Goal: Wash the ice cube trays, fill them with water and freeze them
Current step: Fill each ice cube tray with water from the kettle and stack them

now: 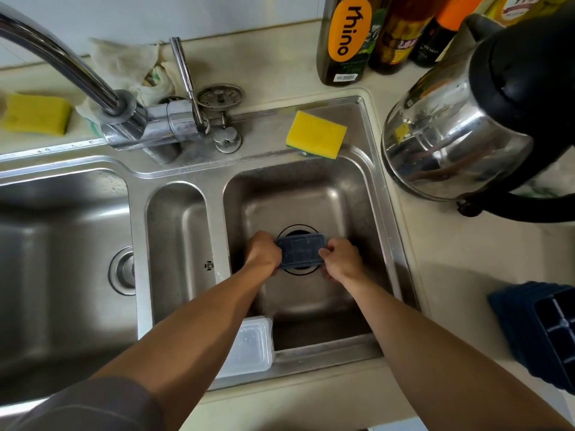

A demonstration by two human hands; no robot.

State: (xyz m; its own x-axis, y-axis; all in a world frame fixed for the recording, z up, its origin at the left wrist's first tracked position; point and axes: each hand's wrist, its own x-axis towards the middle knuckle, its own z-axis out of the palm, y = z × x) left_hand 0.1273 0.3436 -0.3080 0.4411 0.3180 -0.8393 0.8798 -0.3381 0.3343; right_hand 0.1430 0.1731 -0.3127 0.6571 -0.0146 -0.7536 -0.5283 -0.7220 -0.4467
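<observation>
A small dark blue ice cube tray [299,251] is low in the right sink basin [348,206], above the drain. My left hand [264,252] grips its left end and my right hand [341,259] grips its right end. More dark blue ice cube trays [541,328] are stacked on the counter at the right edge. A clear plastic lid [249,346] leans at the basin's near left corner. The faucet [93,85] arches toward the upper left, and no water runs from it.
A yellow sponge [316,134] lies on the sink's back rim, another yellow sponge [35,113] at far left. A steel kettle [479,119] stands right of the sink, bottles [345,42] behind it. A sink strainer [220,95] and a crumpled cloth [124,63] sit behind the tap.
</observation>
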